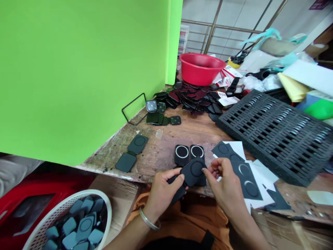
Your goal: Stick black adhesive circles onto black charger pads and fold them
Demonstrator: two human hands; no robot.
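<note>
Hands meet at the near edge of the desk (166,133), with a dark two-panel pad (191,172) between them, in front of the person's body. The left hand (161,191) grasps the pad from its left side, thumb on top where the two panels come together; one panel, marked with a ring, tilts up toward the right, and the other hangs below the thumb. The right hand (224,178) has its thumb and forefinger at the ringed panel's right corner, the other fingers curled in; whether it grips the corner I can't tell from here. Just beyond the pad, two silver-ringed pieces (181,155) sit side by side on the desk. To the right, beside the right hand, dark ring-marked sheets (246,180) overlap white ones, short of a black slotted tray (275,135). Over by the desk's left edge lies an opened pad (137,144), near a green panel (83,76). Farther back, a heap of dark plates (195,99) spreads before a red tub (203,71). Below the desk's left edge, a white basket (108,211) holds more pads.
</note>
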